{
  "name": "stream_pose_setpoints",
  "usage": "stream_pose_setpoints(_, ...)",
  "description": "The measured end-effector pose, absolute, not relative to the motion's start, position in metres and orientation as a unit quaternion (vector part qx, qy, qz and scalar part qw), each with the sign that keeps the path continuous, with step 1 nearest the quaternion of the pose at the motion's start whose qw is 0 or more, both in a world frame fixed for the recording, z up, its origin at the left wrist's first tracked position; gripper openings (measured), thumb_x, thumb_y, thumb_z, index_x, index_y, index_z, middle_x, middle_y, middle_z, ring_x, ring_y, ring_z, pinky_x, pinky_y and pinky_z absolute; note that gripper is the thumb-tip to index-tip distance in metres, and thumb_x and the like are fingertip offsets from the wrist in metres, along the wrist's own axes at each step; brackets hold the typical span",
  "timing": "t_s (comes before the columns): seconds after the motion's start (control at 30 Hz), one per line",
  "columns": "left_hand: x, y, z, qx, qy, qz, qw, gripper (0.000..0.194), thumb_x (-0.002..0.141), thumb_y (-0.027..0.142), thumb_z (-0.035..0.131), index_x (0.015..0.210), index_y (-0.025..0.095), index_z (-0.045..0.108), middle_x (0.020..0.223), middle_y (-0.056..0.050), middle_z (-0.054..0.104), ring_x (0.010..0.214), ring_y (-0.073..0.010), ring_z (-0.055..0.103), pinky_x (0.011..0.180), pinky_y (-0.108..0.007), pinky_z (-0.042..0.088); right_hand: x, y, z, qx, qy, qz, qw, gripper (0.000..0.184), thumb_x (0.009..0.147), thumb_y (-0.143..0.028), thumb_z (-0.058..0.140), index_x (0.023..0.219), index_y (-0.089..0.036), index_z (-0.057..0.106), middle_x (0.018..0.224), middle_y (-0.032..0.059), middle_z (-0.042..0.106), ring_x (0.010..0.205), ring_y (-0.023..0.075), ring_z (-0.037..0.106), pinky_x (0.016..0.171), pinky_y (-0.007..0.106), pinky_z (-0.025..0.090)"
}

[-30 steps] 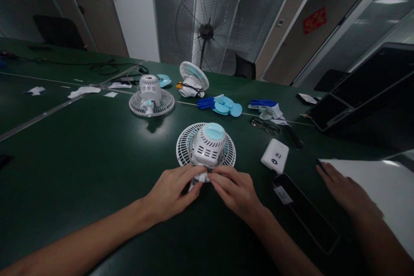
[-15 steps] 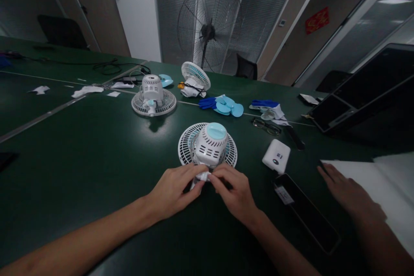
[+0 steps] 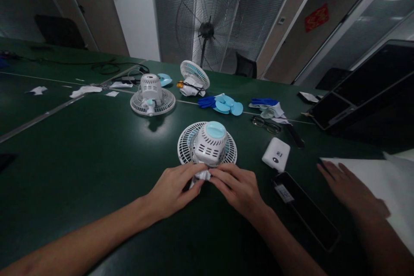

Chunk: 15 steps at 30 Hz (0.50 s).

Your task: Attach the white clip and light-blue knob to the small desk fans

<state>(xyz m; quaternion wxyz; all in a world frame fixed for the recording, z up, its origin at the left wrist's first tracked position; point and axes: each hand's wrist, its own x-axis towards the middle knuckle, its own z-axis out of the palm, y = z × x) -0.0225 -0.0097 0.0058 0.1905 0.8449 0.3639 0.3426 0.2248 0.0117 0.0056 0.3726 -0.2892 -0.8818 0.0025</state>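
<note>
A small white fan (image 3: pixel 210 148) with a light-blue cap on its motor housing lies grille-down on the dark green table, right in front of me. My left hand (image 3: pixel 177 186) is closed on the left side of the fan's white neck, thumb below and fingers above. From the right, my right hand (image 3: pixel 238 186) pinches the same white part (image 3: pixel 203 175) with thumb and fingertips. The fingers cover much of this piece, so its exact shape is hidden.
Another person's hand (image 3: pixel 352 189) rests by white paper (image 3: pixel 394 185) at right. Nearby are a black phone-like device (image 3: pixel 305 211), a white power bank (image 3: pixel 276 154) and glasses (image 3: pixel 265 125). Farther back are two more fans (image 3: pixel 151 90), blue blades (image 3: pixel 228 105) and gloves (image 3: pixel 265 104).
My right hand's fingers have shifted on the white neck part, lying flatter and closer to the housing. My left hand stays nearly in place. The other person's hand has moved slightly.
</note>
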Motion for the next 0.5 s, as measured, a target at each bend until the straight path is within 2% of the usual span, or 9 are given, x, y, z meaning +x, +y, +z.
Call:
stream_pose_setpoints(0.1,-0.023,-0.01,0.005,0.84,0.369,0.346,0.196,0.031,0.107,0.03,0.051,0.136,0.022,0.053,0.108,-0.005,0.072,0.082,-0.0167,0.069,0.074,-0.03,0.058,0.217,0.009,0.006,-0.311,-0.862,0.042,0.397,0.015,0.1,-0.025,0.069,0.114,-0.021,0.071,0.102,0.0048,0.073,0.085,0.0149,0.072,0.069,0.025,0.055)
stream_pose_setpoints(0.17,-0.023,-0.01,0.004,0.838,0.372,0.348,0.197,0.031,0.107,0.03,0.052,0.137,0.023,0.053,0.108,-0.005,0.072,0.081,-0.0165,0.069,0.074,-0.029,0.058,0.208,0.004,0.009,-0.335,-0.839,0.115,0.413,0.01,0.101,-0.027,0.067,0.103,-0.02,0.073,0.096,0.0042,0.072,0.082,0.0146,0.071,0.065,0.025,0.053)
stream_pose_setpoints(0.27,-0.024,-0.009,0.002,0.838,0.373,0.342,0.205,0.03,0.107,0.03,0.052,0.137,0.024,0.053,0.109,-0.005,0.072,0.084,-0.0171,0.069,0.075,-0.03,0.058,0.197,-0.003,0.013,-0.393,-0.785,0.254,0.406,0.027,0.104,-0.029,0.06,0.081,-0.019,0.069,0.077,0.0004,0.067,0.067,0.0127,0.065,0.061,0.025,0.051)
stream_pose_setpoints(0.33,-0.025,-0.009,0.003,0.839,0.375,0.333,0.211,0.029,0.107,0.029,0.052,0.136,0.024,0.054,0.11,-0.004,0.072,0.086,-0.0175,0.07,0.076,-0.03,0.058,0.197,-0.006,0.015,-0.417,-0.768,0.287,0.392,0.033,0.106,-0.03,0.056,0.076,-0.019,0.067,0.068,-0.0012,0.063,0.06,0.0121,0.061,0.059,0.025,0.049)
stream_pose_setpoints(0.37,-0.024,-0.01,0.003,0.84,0.376,0.329,0.213,0.029,0.107,0.029,0.052,0.136,0.024,0.054,0.11,-0.004,0.072,0.086,-0.0176,0.07,0.076,-0.031,0.058,0.199,-0.006,0.015,-0.42,-0.774,0.273,0.387,0.029,0.105,-0.03,0.057,0.081,-0.019,0.069,0.07,-0.0008,0.064,0.059,0.012,0.06,0.058,0.026,0.049)
stream_pose_setpoints(0.43,-0.024,-0.01,0.004,0.84,0.376,0.328,0.212,0.03,0.107,0.029,0.051,0.137,0.024,0.053,0.112,-0.005,0.072,0.088,-0.018,0.07,0.078,-0.032,0.059,0.207,-0.005,0.016,-0.403,-0.809,0.196,0.38,0.013,0.1,-0.028,0.064,0.105,-0.02,0.071,0.088,0.0024,0.072,0.063,0.0126,0.063,0.058,0.026,0.049)
stream_pose_setpoints(0.47,-0.024,-0.01,0.004,0.84,0.374,0.33,0.21,0.031,0.107,0.03,0.051,0.138,0.024,0.053,0.113,-0.005,0.072,0.089,-0.0184,0.07,0.079,-0.033,0.059,0.212,-0.003,0.015,-0.371,-0.843,0.154,0.358,0.023,0.099,-0.026,0.066,0.121,-0.02,0.068,0.1,0.0049,0.074,0.066,0.0126,0.064,0.06,0.026,0.051)
stream_pose_setpoints(0.5,-0.024,-0.01,0.005,0.841,0.371,0.333,0.208,0.032,0.107,0.03,0.051,0.139,0.024,0.052,0.114,-0.006,0.072,0.091,-0.0189,0.07,0.081,-0.033,0.059,0.216,-0.002,0.015,-0.336,-0.868,0.109,0.347,0.028,0.099,-0.024,0.066,0.127,-0.021,0.066,0.109,0.0063,0.074,0.072,0.0134,0.068,0.064,0.027,0.053)
